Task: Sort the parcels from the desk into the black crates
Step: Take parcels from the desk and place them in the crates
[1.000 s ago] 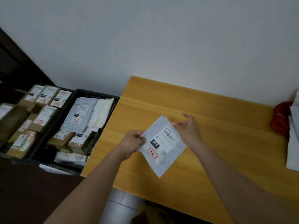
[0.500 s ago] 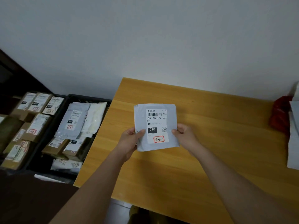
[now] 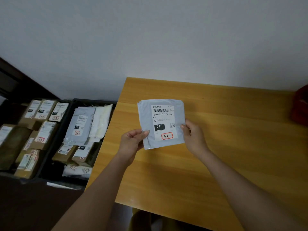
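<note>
A flat grey mailer parcel (image 3: 162,123) with a white label marked 010 is held upright above the wooden desk (image 3: 225,147), label facing me. My left hand (image 3: 131,143) pinches its lower left edge with the thumb on the front. My right hand (image 3: 194,135) grips its right edge. Left of the desk stand two black crates: the near crate (image 3: 93,102) holds grey and white mailers and brown boxes, the far crate (image 3: 65,114) holds several labelled brown boxes.
A red object (image 3: 300,104) lies at the desk's right edge. A white wall runs behind the desk and the crates. Dark furniture (image 3: 18,80) stands at the far left. Floor shows below the desk's front edge.
The parcel was turned from a tilted pose to upright with its label facing me. My right hand went from touching its corner to gripping its right edge. The view shifted slightly.
</note>
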Demonstrator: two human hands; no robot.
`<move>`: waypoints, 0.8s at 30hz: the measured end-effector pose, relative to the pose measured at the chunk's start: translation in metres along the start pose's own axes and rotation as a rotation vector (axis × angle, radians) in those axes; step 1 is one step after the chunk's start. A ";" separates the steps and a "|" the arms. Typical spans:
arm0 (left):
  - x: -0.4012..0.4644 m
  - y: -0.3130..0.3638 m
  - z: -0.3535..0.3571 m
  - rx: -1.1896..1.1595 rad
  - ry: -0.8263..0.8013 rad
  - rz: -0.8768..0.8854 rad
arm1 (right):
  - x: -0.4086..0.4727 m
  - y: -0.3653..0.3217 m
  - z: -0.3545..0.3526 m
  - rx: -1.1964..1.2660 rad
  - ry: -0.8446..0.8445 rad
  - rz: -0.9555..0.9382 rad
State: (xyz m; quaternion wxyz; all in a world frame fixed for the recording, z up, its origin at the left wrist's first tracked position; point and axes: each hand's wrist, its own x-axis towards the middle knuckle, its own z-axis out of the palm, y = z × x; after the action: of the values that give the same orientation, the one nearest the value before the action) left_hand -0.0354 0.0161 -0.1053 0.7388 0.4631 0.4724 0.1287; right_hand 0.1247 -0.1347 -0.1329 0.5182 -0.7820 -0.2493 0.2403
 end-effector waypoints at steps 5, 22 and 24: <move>0.009 0.010 -0.006 -0.071 0.018 -0.044 | 0.000 0.001 0.009 0.041 0.008 0.029; 0.079 0.040 -0.201 0.252 0.101 -0.090 | 0.015 -0.051 0.212 -0.221 -0.116 0.172; 0.090 0.043 -0.252 0.399 0.199 -0.035 | 0.016 -0.064 0.266 -0.225 -0.211 0.181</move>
State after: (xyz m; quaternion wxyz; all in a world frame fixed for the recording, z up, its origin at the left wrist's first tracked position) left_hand -0.1838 0.2376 -0.1548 0.5844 0.5770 0.5669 0.0650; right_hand -0.0406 0.0808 -0.1681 0.3745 -0.8248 -0.2564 0.3371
